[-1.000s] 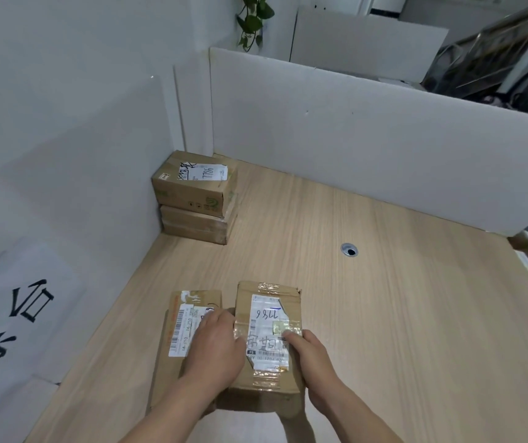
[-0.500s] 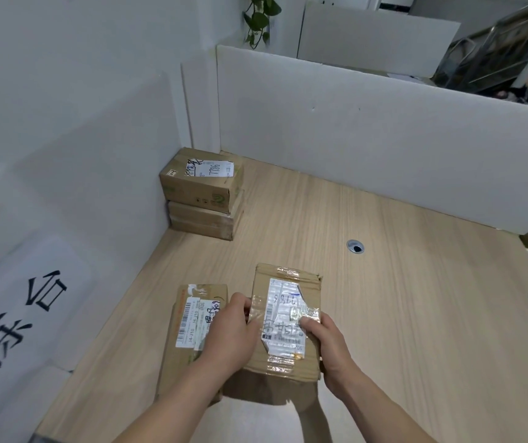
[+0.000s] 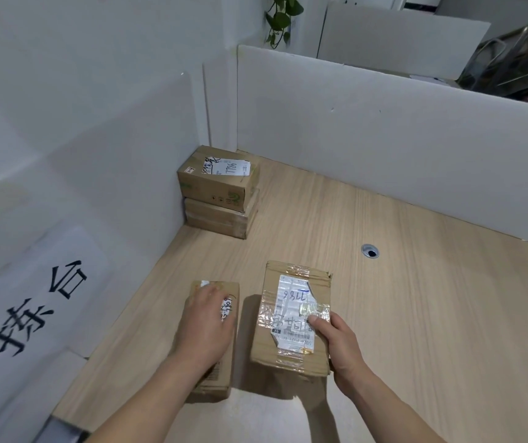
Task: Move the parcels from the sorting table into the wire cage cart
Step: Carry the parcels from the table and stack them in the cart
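Hands: right (image 3: 341, 348) grips taped, labelled parcel (image 3: 293, 318).

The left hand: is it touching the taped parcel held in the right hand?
Apart. The head view shows the left hand resting on the narrow parcel, with bare table showing between it and the taped parcel gripped by the right hand.

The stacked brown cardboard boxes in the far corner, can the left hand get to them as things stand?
Probably yes. Bare wooden tabletop lies between the left hand and the stacked brown cardboard boxes, though that hand now rests on a narrow cardboard parcel.
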